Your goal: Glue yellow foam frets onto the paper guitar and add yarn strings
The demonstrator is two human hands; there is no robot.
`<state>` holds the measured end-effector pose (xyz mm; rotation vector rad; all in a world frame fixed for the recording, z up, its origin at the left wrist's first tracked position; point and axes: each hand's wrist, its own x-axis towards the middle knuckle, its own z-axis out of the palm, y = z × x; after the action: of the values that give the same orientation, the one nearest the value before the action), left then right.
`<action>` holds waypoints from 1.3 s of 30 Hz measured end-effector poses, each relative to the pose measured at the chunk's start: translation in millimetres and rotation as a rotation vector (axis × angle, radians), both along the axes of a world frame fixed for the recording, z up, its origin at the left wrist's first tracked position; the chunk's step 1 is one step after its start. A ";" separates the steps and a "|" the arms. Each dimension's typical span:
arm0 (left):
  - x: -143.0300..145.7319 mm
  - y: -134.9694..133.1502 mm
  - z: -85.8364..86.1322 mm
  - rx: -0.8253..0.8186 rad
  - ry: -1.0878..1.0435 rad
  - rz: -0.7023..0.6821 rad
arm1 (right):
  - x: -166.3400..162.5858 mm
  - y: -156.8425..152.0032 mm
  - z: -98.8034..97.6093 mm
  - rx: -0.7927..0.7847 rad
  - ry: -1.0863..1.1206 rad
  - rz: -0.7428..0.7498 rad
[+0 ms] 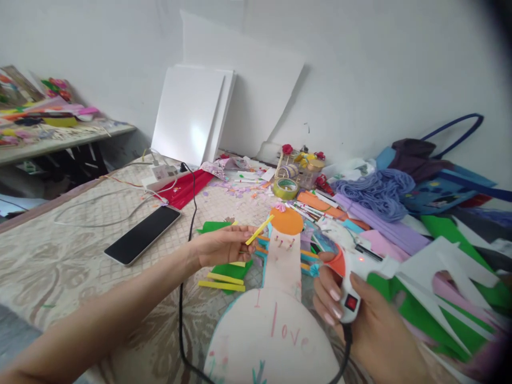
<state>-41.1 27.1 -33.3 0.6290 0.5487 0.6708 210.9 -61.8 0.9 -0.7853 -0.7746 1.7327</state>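
Note:
Between the fingertips of my left hand (234, 242) is a thin yellow strip (260, 229), tilted up to the right. My right hand (362, 314) grips a white hot glue gun (351, 285) with an orange trigger, a red switch and a small lit light. Between and below both hands lies a white guitar-shaped cutout (276, 330) lettered "I love", topped by an orange oval (287, 220). Orange-and-blue strips stick out from its neck on both sides. More yellow strips (222, 286) rest beside a green piece (230, 272) under my left hand.
A black phone (143, 234) lies on the patterned tablecloth (156, 298) at left, near a power strip (164, 173). The glue gun's black cord (181, 320) loops across the front. Tape (285, 188), markers, blue yarn (378, 192) and coloured sheets crowd the right. White boards (190, 112) lean on the wall.

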 end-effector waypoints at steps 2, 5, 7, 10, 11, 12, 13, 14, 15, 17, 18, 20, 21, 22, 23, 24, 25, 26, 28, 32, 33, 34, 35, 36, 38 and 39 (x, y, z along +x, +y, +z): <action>3.0 1.7 1.1 0.007 -0.011 0.003 | 0.0 0.7 -0.4 0.018 -0.002 -0.007; 7.1 4.0 3.3 0.031 -0.021 -0.007 | 0.2 2.3 -0.6 0.024 0.014 -0.007; 10.1 6.1 4.4 0.059 -0.013 -0.019 | 0.8 3.5 -0.3 0.032 0.029 0.008; 15.4 10.7 4.9 0.121 0.024 -0.045 | 1.5 5.2 0.7 0.060 0.028 0.039; 17.2 12.7 5.1 0.151 0.045 -0.040 | 1.5 5.6 0.8 0.069 0.017 0.036; 18.9 14.8 5.5 0.192 0.077 -0.024 | 1.5 5.9 0.5 0.078 0.004 0.025; 20.4 17.1 6.3 0.252 0.125 0.004 | 1.5 6.1 -0.2 0.087 -0.011 0.006; 21.7 19.6 7.5 0.329 0.191 0.039 | 1.7 6.2 -1.3 0.100 -0.028 -0.018; 22.9 22.2 9.1 0.420 0.274 0.076 | 2.1 6.0 -3.0 0.120 -0.052 -0.044; 25.2 27.3 13.5 0.613 0.463 0.135 | 3.8 5.1 -7.6 0.173 -0.132 -0.088; 26.6 29.6 16.0 0.695 0.541 0.155 | 5.0 4.3 -10.3 0.197 -0.186 -0.100; 30.3 32.9 20.8 0.800 0.615 0.169 | 7.5 2.2 -15.4 0.241 -0.301 -0.115; 32.6 33.7 22.8 0.818 0.613 0.169 | 8.5 1.0 -17.5 0.257 -0.351 -0.122; 35.2 33.9 24.5 0.813 0.594 0.164 | 9.0 -0.1 -19.2 0.270 -0.392 -0.134; 37.8 33.6 25.6 0.786 0.567 0.159 | 9.2 -1.3 -20.4 0.287 -0.423 -0.149; 40.2 33.0 26.2 0.744 0.541 0.152 | 8.9 -2.4 -21.2 0.301 -0.450 -0.160; 42.3 32.3 26.3 0.692 0.519 0.146 | 8.3 -3.5 -21.8 0.309 -0.475 -0.167; 43.9 31.8 25.9 0.634 0.496 0.141 | 7.5 -4.6 -22.2 0.309 -0.500 -0.169; 45.5 31.5 23.9 0.511 0.422 0.123 | 6.0 -6.8 -23.5 0.291 -0.563 -0.180; 44.3 33.3 20.0 0.282 0.246 0.069 | 6.1 -11.1 -30.2 0.321 -0.710 -0.227; 43.9 33.2 19.7 0.237 0.221 0.044 | 7.1 -12.1 -32.5 0.360 -0.749 -0.237; 43.8 32.7 19.8 0.199 0.200 0.018 | 8.3 -13.0 -35.0 0.402 -0.793 -0.248; 44.0 31.8 20.2 0.167 0.176 -0.009 | 9.7 -13.7 -37.6 0.442 -0.841 -0.254; 44.4 30.5 20.7 0.141 0.151 -0.032 | 11.2 -14.3 -40.0 0.483 -0.892 -0.250; 45.8 27.1 21.8 0.106 0.107 -0.061 | 14.1 -14.8 -44.1 0.569 -0.979 -0.216; 46.5 25.1 22.4 0.091 0.093 -0.063 | 15.2 -14.9 -45.6 0.613 -1.010 -0.205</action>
<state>5.4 52.2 -10.9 0.7627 0.5843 0.6117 226.2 -76.6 -44.7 -1.2306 -1.7131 0.7403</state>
